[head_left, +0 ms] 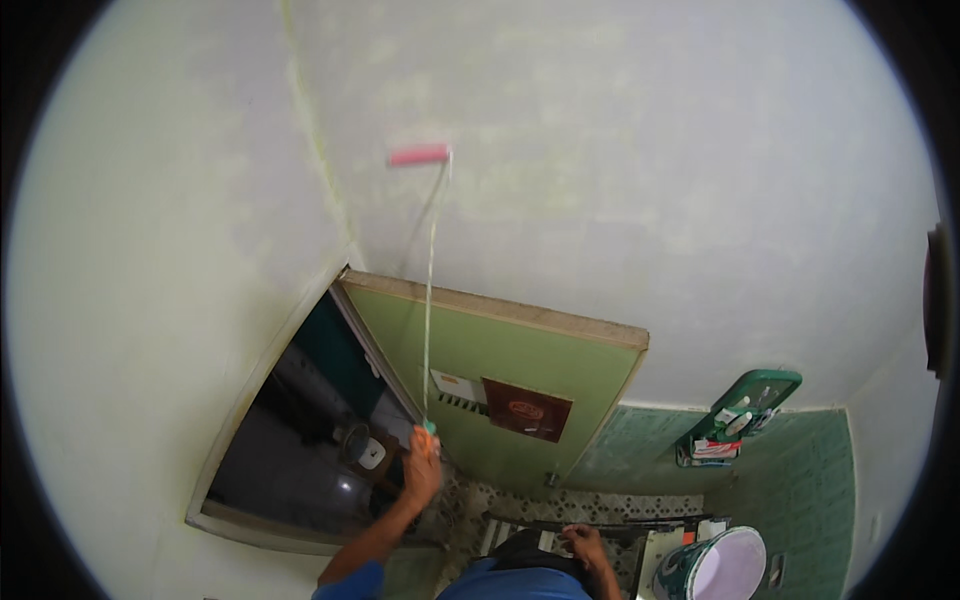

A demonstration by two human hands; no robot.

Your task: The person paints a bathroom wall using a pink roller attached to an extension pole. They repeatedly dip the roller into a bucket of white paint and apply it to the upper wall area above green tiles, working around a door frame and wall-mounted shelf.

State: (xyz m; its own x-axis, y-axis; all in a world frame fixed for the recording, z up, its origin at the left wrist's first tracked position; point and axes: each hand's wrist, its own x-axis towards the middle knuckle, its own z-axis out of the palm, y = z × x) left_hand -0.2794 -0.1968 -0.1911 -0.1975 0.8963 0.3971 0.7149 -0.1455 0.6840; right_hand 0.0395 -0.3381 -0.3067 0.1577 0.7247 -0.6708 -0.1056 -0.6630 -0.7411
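Observation:
My left hand [421, 467] is closed around the orange handle of a paint roller, with the arm stretched forward. A long, thin, pale rod runs up from the handle to the pink roller sleeve [420, 155], slightly blurred against the white wall [640, 180]. Low in front of my waist is my right hand [586, 545], its fingers loosely bent and apart, with nothing visible in them. To the right of it stands a dark green paint bucket [683, 572] with a pale, whitish inside.
A green door [490, 345] stands open below the roller, beside a dark doorway [290, 440]. A green-framed mirror shelf [750, 400] with small items hangs above green tiles [815, 490]. Ladder-like bars [495, 535] lie beneath me over a patterned floor [640, 502].

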